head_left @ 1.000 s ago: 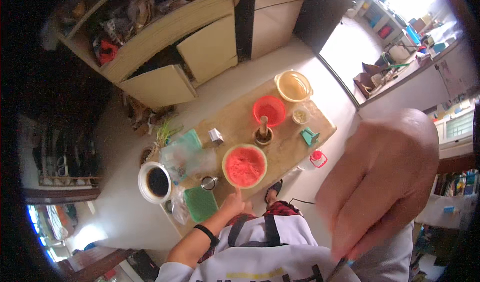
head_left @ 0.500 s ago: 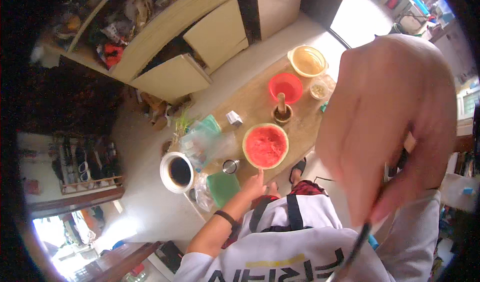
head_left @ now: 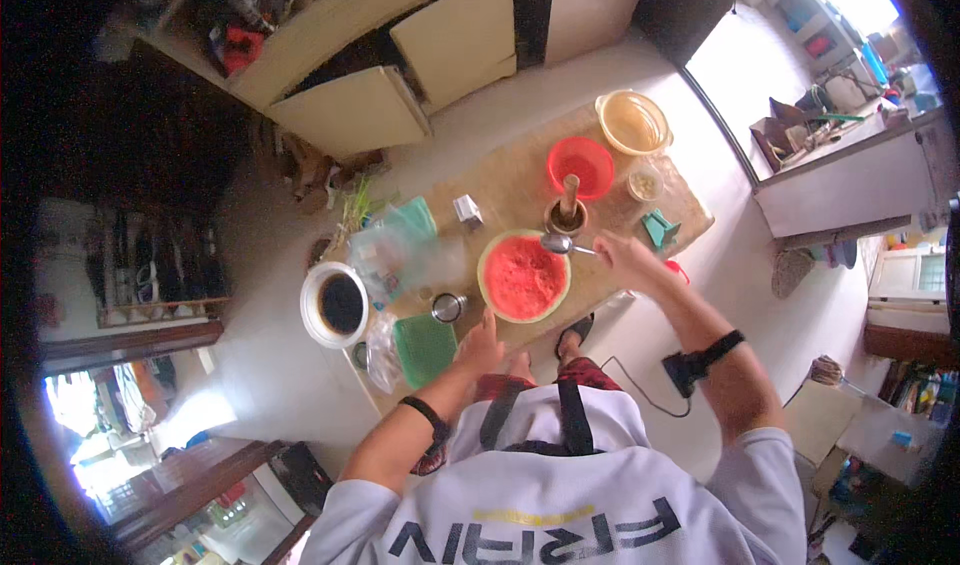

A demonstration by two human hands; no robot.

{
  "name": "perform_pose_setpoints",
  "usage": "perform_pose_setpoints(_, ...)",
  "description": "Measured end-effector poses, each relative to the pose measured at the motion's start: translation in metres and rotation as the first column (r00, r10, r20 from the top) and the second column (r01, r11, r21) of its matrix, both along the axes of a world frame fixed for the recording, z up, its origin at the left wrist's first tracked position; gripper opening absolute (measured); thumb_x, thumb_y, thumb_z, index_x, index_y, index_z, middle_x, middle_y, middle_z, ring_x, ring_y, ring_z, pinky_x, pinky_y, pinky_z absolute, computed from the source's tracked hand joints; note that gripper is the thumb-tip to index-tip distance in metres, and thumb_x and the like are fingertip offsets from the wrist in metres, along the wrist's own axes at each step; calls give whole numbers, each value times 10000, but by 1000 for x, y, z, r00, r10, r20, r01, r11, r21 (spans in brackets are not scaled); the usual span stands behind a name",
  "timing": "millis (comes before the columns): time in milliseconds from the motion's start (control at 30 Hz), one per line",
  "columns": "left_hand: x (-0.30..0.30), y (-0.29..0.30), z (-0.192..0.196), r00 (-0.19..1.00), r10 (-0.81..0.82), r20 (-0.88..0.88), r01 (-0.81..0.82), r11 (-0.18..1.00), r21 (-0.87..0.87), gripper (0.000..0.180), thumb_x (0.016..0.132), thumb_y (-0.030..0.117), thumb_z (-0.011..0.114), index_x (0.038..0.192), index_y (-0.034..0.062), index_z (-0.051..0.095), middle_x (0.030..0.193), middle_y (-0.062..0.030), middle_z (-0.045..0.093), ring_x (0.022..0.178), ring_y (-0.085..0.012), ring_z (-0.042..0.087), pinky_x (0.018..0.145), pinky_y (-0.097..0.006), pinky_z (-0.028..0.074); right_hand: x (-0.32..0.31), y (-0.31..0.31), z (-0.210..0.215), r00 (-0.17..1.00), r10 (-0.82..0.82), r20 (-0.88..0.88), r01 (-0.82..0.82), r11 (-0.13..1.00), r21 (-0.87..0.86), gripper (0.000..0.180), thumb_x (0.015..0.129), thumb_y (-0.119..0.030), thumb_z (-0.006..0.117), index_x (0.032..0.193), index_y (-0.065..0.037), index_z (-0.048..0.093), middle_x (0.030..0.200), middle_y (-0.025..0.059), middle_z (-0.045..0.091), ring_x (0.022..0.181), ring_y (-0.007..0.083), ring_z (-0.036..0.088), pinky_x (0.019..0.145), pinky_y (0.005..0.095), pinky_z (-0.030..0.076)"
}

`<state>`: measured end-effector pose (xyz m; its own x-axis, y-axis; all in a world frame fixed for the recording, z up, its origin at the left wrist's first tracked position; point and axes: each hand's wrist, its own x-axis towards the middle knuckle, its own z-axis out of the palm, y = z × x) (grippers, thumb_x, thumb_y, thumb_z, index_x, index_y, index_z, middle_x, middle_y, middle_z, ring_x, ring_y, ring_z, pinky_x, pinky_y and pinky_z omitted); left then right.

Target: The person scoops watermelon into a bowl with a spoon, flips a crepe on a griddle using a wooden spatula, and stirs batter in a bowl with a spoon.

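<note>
A halved watermelon (head_left: 524, 283) with scooped red flesh sits near the table's front edge, cut side up. My left hand (head_left: 481, 346) holds its near left rim, one digit up against the rind and the other fingers partly hidden. In my closed right hand (head_left: 625, 258) is a metal spoon (head_left: 557, 244), its bowl over the melon's far right rim. Just beyond the spoon stands a wooden mortar (head_left: 566, 220) with a pestle (head_left: 570, 193) upright in it.
The low wooden table (head_left: 510, 180) also bears a red bowl (head_left: 580, 168), a yellow basin (head_left: 633, 122), a clear tub (head_left: 644, 182), a teal stand-like item (head_left: 659, 228), a green tray (head_left: 424, 349) and a metal-topped jar (head_left: 448, 308). A white bucket (head_left: 312, 305) of dark liquid stands left.
My right hand, blurred and close to the camera before, has come down to the melon with the spoon. My left hand stays at the rim.
</note>
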<state>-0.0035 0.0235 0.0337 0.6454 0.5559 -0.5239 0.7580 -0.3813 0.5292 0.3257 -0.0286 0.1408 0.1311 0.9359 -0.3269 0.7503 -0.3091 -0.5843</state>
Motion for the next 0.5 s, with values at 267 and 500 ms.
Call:
perform_pose_setpoints(267,5,6,-8,1000,16,3,-16,1000,-3,790,752,166,556,1384,-87,155,1111,-332,532,992,-438,560,869,-464,460,-28,-39,-95,972,-16,232,-12,993,116,342,831,-113,473,1169,-124,525,971,183,625,851,363,624,717,449,504)
perform_pose_setpoints(500,5,2,-9,999,-12,-36,13,999,30,762,743,124,500,1387,-87,151,1106,-343,535,950,-443,579,845,-479,465,-40,-38,-97,953,-31,302,-20,986,163,414,825,-80,468,1235,-134,469,945,146,596,885,330,606,754,410,495)
